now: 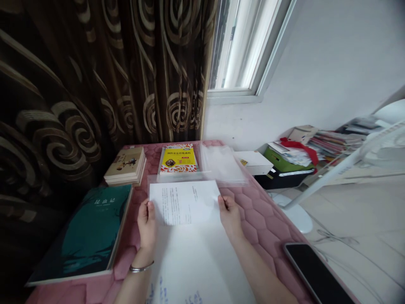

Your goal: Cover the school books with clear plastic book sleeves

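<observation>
My left hand (147, 223) pinches the left edge of a printed sheet (186, 202) together with a clear plastic sleeve (177, 178) around or behind it. On the opposite edge, my right hand (230, 216) has its thumb and fingers closed. The sleeve reaches a little past the far edge of the paper; whether the sheet is fully inside I cannot tell. Below it, nearer my body, lies a white surface with blue handwriting (198, 297), perhaps another sheet. Just beyond my hands is a pile of clear plastic sleeves (223, 164).
A dark green book (85, 232) lies on the pink padded cover (256, 207) at left, with smaller stacked books (125, 166) behind. A yellow book (179, 160) is at the far middle. A phone (316, 270) sits at right, near a white fan stand (297, 211).
</observation>
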The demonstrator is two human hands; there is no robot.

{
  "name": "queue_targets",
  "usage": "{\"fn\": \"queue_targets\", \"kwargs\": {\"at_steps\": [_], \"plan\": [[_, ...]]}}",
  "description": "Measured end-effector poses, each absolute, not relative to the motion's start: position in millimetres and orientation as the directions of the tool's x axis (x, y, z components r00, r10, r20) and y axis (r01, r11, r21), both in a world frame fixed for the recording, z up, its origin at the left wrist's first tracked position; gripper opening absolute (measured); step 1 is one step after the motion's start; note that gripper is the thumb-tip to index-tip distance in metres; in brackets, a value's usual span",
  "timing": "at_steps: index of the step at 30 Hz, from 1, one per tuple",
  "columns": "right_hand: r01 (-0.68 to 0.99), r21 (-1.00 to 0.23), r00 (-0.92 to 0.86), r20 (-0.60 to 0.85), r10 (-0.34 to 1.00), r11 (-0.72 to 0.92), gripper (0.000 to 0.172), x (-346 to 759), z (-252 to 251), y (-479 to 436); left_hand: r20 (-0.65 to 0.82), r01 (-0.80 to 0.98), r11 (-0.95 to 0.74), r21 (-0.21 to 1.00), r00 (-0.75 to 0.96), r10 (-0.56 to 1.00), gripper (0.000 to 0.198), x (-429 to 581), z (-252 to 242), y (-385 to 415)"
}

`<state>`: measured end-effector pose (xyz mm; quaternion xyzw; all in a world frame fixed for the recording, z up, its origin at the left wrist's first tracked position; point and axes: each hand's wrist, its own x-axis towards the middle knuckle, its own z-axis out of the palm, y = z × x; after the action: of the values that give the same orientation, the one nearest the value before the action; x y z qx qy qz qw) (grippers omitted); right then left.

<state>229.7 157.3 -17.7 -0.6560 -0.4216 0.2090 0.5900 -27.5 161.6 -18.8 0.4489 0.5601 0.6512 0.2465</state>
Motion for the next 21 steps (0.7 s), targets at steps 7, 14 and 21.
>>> {"fn": "queue_targets", "kwargs": {"at_steps": [7, 14, 21], "plan": [[0.154, -0.988, 0.504, 0.084, 0.86, 0.006, 0.044, 236.3, -9.7, 153.2, 0.303, 0.185, -0.242, 0.953, -0.498, 0.813, 0.045, -26.7, -17.5, 161.1], [0.33, -0.943, 0.539, 0.219, 0.813, 0.036, 0.051, 234.7, -8.8, 150.9, 0.286, 0.165, -0.234, 0.958, -0.503, 0.816, 0.046, -25.3, -14.4, 159.2], [0.354, -0.934, 0.567, 0.252, 0.784, 0.044, 0.056, 229.9, -16.3, 154.3, 0.285, 0.144, -0.246, 0.958, -0.515, 0.809, 0.044, -24.6, -15.0, 159.0]]}}
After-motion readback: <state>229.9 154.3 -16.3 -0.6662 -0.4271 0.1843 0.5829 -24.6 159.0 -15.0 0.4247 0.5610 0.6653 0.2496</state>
